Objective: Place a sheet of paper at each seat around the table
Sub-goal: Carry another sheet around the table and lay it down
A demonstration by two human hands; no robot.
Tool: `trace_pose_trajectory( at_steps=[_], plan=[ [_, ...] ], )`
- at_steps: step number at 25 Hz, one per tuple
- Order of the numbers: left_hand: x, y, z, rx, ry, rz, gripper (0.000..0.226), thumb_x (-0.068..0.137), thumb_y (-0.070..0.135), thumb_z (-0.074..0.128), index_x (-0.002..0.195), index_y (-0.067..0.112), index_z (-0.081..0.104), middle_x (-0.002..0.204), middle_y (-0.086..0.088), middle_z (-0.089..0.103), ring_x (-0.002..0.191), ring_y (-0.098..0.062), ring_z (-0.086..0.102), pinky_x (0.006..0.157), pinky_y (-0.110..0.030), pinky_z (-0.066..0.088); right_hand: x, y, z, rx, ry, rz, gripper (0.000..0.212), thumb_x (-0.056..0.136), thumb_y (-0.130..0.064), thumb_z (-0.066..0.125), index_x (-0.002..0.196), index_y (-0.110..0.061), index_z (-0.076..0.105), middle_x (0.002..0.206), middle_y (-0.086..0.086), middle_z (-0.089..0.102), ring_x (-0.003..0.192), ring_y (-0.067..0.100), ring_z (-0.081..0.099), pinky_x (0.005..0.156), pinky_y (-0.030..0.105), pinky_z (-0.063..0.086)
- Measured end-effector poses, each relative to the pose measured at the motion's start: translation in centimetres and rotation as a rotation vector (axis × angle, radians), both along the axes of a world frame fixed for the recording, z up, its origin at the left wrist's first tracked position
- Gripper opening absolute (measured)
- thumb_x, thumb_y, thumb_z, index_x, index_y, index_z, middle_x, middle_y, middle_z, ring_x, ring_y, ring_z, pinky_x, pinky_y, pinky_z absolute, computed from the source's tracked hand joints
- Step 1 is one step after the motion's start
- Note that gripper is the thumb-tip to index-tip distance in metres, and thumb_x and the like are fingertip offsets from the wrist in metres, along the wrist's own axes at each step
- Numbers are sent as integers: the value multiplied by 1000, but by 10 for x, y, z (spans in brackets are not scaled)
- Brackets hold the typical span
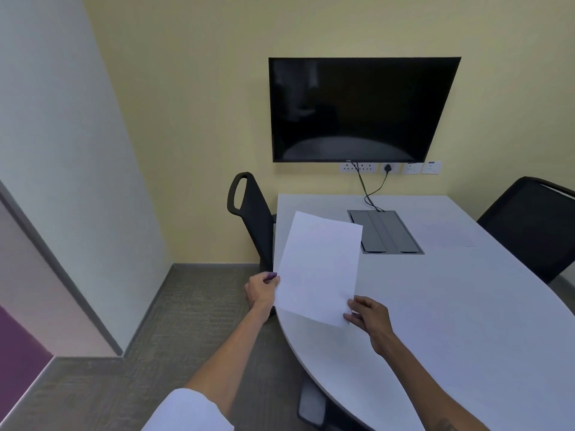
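Observation:
A white sheet of paper (319,269) is held above the left edge of the pale grey table (451,306). My left hand (260,290) grips its left edge and my right hand (368,315) pinches its lower right corner. A black chair (252,216) stands at the table's left side, just beyond the sheet. Another black chair (535,225) stands at the right side, and a faint second sheet (448,234) lies on the table in front of it.
A grey cable hatch (385,231) is set into the table, with black cables running up to wall sockets (389,168) under a dark wall screen (361,110). A chair base (312,402) shows under the table's near edge. Carpeted floor lies to the left.

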State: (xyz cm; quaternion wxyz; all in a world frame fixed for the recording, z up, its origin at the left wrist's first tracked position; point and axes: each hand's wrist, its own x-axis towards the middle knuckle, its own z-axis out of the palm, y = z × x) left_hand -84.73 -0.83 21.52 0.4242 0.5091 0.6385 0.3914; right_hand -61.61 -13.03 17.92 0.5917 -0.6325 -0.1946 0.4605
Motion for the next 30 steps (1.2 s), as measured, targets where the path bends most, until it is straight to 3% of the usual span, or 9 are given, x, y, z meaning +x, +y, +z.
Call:
trace_pose_trajectory(
  at_steps=[4,10,18,23,26,28,30],
  plan=[
    [13,78,-14,-43,33,-39,17,86,12,72,102,8,77,103,-9,74,97,-23,65,79,-29,52,4,62,-19,-29,3,-62,17,82,-3,75,98,4,72,86,14,63,72,23,65,70,27,62],
    [48,186,-25,-70,68,-132,17,87,12,73,104,9,76,104,-9,73,94,-22,63,82,-30,53,18,147,-39,-64,29,-169,15,80,-1,76,94,4,73,82,11,68,71,22,73,89,36,58],
    [93,294,-43,-80,165,-245,19,86,16,74,103,10,77,101,-9,76,100,-27,67,90,-36,55,31,234,-60,-88,97,-349,7,83,-1,73,91,-1,71,84,13,63,76,27,64,80,35,62],
    [133,381,-59,-94,189,-330,17,87,16,72,103,10,77,101,-9,76,87,-17,61,83,-26,47,49,308,-83,-107,149,-456,10,83,1,72,93,3,72,95,15,68,80,29,66,85,39,60],
    [159,435,-69,-97,198,-395,16,89,14,70,102,8,77,96,-7,75,90,-18,61,80,-25,46,54,351,-100,-139,184,-537,9,82,4,73,91,4,72,94,18,70,80,30,67,74,30,63],
    [188,490,-89,-124,243,-461,15,90,14,68,100,9,77,89,-4,71,88,-18,60,69,-20,41,60,397,-124,-149,225,-599,10,81,5,73,90,8,71,90,18,69,80,29,68,66,23,62],
    [196,513,-93,-121,257,-501,13,90,15,67,98,11,77,88,-4,71,89,-20,63,66,-20,39,56,417,-126,-174,253,-636,12,81,5,73,91,10,71,88,17,68,79,28,68,66,22,61]
  ],
)
